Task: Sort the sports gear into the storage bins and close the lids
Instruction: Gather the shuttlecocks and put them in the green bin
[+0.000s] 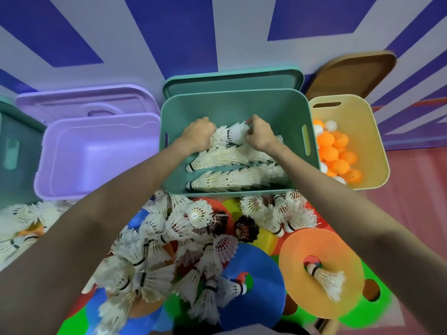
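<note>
Both hands reach into the green bin [237,105]. The left hand [198,134] and the right hand [260,135] have their fingers curled around the two ends of a stack of shuttlecocks [229,135], held above two more nested rows [229,170] lying along the bin's bottom. Loose shuttlecocks [169,238] lie heaped in front of the bin on coloured disc cones [321,250]. To the right, a yellow bin [372,131] holds ping-pong balls [338,153]; to the left stands a purple bin [96,160].
</note>
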The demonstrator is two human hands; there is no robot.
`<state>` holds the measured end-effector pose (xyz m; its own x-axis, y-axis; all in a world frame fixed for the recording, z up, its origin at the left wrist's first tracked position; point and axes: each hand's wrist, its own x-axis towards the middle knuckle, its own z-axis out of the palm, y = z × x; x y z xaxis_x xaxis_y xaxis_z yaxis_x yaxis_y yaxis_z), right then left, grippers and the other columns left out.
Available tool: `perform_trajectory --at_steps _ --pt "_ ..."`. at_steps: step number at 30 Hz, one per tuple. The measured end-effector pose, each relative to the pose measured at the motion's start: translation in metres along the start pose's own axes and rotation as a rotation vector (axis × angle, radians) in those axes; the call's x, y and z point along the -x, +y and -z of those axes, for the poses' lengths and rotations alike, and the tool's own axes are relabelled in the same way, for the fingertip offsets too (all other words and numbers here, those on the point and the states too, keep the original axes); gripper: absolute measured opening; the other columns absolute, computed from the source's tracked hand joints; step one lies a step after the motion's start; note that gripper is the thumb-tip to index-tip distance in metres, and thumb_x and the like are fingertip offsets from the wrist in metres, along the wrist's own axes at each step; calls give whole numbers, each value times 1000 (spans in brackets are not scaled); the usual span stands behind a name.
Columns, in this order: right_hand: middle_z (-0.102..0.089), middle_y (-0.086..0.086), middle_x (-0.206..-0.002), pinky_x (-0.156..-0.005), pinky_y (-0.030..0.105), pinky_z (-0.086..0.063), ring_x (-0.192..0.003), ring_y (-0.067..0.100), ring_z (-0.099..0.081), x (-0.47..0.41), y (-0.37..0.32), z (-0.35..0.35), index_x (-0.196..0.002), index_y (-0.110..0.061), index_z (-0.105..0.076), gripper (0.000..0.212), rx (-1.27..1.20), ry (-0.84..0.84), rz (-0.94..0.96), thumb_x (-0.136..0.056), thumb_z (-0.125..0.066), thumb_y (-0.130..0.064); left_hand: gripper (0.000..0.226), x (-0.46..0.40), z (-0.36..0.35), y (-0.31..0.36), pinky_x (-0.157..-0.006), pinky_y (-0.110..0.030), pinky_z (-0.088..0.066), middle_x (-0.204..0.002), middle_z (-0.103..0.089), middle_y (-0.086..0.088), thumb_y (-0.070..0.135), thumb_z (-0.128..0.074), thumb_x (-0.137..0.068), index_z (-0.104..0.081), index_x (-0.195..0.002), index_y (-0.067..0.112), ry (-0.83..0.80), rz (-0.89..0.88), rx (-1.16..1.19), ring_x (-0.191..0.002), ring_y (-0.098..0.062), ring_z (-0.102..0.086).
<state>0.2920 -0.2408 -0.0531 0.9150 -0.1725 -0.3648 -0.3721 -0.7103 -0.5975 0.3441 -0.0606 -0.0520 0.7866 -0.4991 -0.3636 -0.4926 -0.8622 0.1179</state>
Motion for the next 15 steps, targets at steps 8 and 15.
perform_trajectory --at_steps 8,15 --pt "-45 20 -141 -101 32 -38 -129 33 -44 14 -9 13 -146 -1 -26 64 166 -178 33 -87 -52 1 36 33 33 -12 -93 -37 -42 -122 -52 -16 8 -60 -88 -59 -123 11 51 32 147 -112 -32 -53" --pt "-49 24 -131 -99 34 -37 -121 34 -48 74 -26 26 -137 0 -37 52 204 -57 204 -90 -57 -12 28 100 50 6 -89 -28 -43 -119 -63 -10 11 -61 -89 -62 -117 8 278 -20 379 -103 -23 -60"
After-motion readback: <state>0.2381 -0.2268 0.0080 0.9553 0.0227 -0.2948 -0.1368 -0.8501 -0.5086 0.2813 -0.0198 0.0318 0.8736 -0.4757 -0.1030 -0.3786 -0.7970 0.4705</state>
